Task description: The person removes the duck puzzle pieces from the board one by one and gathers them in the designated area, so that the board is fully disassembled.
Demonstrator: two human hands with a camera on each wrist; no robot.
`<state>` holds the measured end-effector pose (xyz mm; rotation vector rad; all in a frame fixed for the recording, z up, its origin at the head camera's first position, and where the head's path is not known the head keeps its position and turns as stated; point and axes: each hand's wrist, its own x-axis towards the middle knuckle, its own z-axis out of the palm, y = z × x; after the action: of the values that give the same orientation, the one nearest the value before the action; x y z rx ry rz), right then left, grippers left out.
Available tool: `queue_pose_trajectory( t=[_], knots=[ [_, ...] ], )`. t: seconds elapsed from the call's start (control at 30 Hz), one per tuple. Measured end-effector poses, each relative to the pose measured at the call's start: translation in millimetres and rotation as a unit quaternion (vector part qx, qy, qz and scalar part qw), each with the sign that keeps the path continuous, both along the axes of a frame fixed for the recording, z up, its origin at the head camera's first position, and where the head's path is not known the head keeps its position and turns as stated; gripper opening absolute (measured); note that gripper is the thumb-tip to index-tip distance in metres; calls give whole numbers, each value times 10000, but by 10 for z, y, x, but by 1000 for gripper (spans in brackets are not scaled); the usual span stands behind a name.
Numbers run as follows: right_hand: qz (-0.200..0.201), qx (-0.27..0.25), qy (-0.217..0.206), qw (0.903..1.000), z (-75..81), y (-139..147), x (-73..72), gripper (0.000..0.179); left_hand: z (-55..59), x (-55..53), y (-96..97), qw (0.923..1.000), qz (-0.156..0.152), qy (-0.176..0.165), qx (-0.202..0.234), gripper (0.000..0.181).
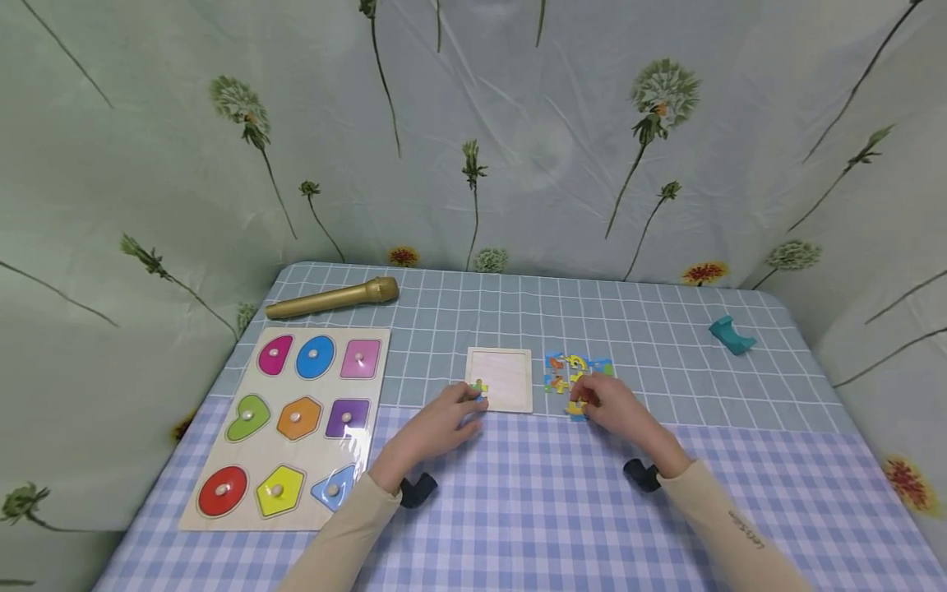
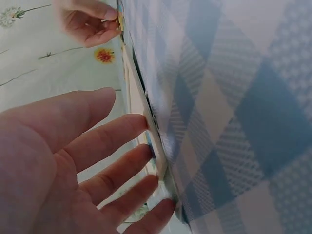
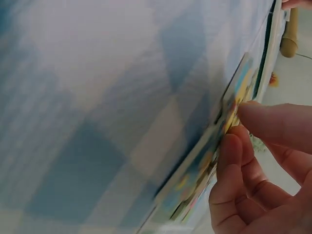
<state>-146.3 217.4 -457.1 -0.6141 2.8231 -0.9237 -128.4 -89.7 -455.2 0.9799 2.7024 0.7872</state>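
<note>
A small wooden puzzle tray [image 1: 510, 380] lies mid-table with one jigsaw piece [image 1: 480, 386] in its left part. My left hand [image 1: 444, 419] rests at the tray's left edge, fingers nearly straight and touching the rim by that piece. In the left wrist view the fingers of the left hand [image 2: 97, 161] are spread and the thumb is apart. To the right of the tray lies a group of colourful jigsaw pieces [image 1: 556, 383]. My right hand [image 1: 614, 407] pinches a yellow and blue piece [image 1: 575, 409] at the near side of this group, between thumb and fingertips.
At the left lies a large wooden shape board [image 1: 309, 427] with knobbed coloured shapes. A gold microphone [image 1: 333, 298] is behind it. A teal curved object [image 1: 732, 335] sits at the far right. Checked cloth [image 1: 547, 510] covers the table's near part.
</note>
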Motion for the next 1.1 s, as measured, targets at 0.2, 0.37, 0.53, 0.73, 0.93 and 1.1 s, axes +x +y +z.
queue_pose_trajectory(
  t=[0.2,0.37,0.53,0.73,0.93,1.1],
  knots=[
    [253,-705,49,9972,68,-228,-59,18,-15,-2,-53,9997,-82,222,-100,35],
    [605,-886,-31,9942,105,-586,-131,19,-3,-5,-136,9994,-27,322,-136,32],
    [860,-747,-133,9934,109,-913,-183,28,-5,-3,-233,9992,-82,307,-255,32],
    [825,-337,-170,9959,80,-1148,-228,37,-35,-8,-282,9978,-300,486,-340,32],
    [817,33,-103,9966,55,-1247,-225,33,-47,-1,-282,9982,-267,377,-373,33],
    [714,159,-74,9973,50,-1288,-215,32,-47,13,-290,9985,-224,356,-339,33]
  ],
)
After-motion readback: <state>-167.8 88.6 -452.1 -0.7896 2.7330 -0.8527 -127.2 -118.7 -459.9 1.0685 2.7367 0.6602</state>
